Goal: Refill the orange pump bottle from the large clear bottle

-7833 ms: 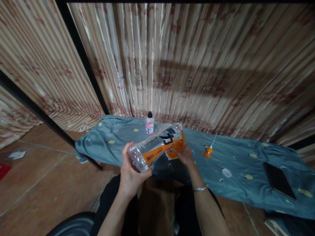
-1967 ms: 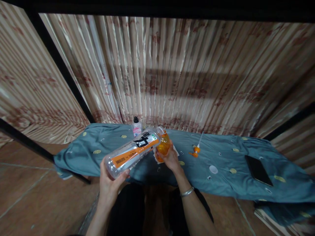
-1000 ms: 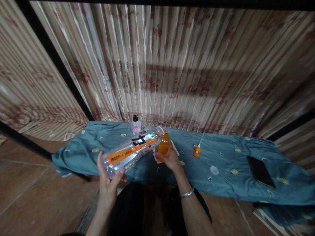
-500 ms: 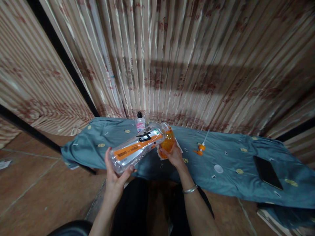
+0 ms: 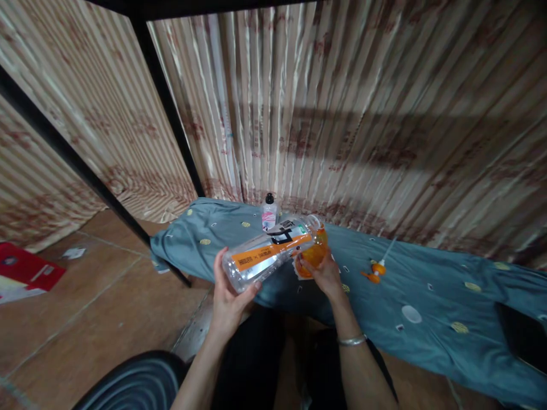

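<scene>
My left hand [image 5: 231, 296] is wrapped round the base of a large clear bottle [image 5: 269, 253] with an orange and silver label. The bottle is tilted, its open neck up at the right, close to the top of an orange translucent bottle [image 5: 314, 253]. My right hand [image 5: 327, 276] grips that orange bottle, which stands over a white and orange paper [image 5: 302, 274]. Whether the two mouths touch I cannot tell. An orange pump head [image 5: 376, 272] with a thin tube lies on the cloth to the right. Behind the clear bottle stands a small black-capped bottle [image 5: 269, 215].
The narrow surface has a blue-green cloth [image 5: 367, 310]. On it lie a white disc [image 5: 411, 314] and a black phone-like slab [image 5: 521, 336]. Dark posts [image 5: 171, 108] and a striped curtain [image 5: 299, 114] stand behind. A red box [image 5: 29, 267] is on the floor, left; a black round stool [image 5: 137, 381] is lower left.
The view has swung left, so everything sits further right and the red box and more of the stool show. Both hands keep their bottles in much the same pose.
</scene>
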`<state>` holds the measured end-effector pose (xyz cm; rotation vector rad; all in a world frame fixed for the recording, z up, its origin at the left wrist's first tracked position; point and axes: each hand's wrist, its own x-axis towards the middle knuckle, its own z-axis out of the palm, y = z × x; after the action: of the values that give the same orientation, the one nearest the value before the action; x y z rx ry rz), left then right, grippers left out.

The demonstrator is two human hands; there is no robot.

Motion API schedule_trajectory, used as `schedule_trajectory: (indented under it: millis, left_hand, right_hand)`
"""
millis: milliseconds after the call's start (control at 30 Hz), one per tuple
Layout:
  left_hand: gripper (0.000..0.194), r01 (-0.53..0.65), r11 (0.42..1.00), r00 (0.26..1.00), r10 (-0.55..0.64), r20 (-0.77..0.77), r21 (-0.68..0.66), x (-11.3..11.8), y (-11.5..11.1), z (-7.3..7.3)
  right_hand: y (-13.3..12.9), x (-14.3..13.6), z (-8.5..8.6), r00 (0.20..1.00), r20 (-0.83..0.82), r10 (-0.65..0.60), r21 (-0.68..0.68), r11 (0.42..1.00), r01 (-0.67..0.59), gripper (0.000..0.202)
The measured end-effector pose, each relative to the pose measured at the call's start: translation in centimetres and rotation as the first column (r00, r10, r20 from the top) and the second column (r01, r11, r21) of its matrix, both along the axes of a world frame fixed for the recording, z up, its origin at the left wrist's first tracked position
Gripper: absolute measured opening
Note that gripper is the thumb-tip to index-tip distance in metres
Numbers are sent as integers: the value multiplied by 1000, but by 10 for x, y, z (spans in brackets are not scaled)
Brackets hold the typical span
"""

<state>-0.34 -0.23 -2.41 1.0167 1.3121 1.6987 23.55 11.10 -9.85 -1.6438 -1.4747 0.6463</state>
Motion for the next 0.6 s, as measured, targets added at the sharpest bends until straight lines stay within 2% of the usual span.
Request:
schedule_trajectory:
  millis: [233, 367, 500, 600]
  left_hand:
    - [106, -35, 999, 999, 35, -17, 4, 1, -1, -3]
    - [109, 2, 1000, 1000, -2, -14, -23, -3, -1, -2]
    - [111, -25, 998, 1000, 23, -21, -52, -3, -2, -2]
    - [106, -89, 996, 995, 88, -48, -24, 0, -2, -4]
  right_hand:
    - [0, -3, -4, 998, -67, 3, 22, 1000, -1, 83]
    - [-1, -5, -10, 995, -97, -7, 80, 997, 15, 82]
    - [-2, -7, -17, 993, -119, -7, 130, 991, 22, 77]
    - [-1, -9, -24, 993, -121, 9, 144, 990, 8, 77]
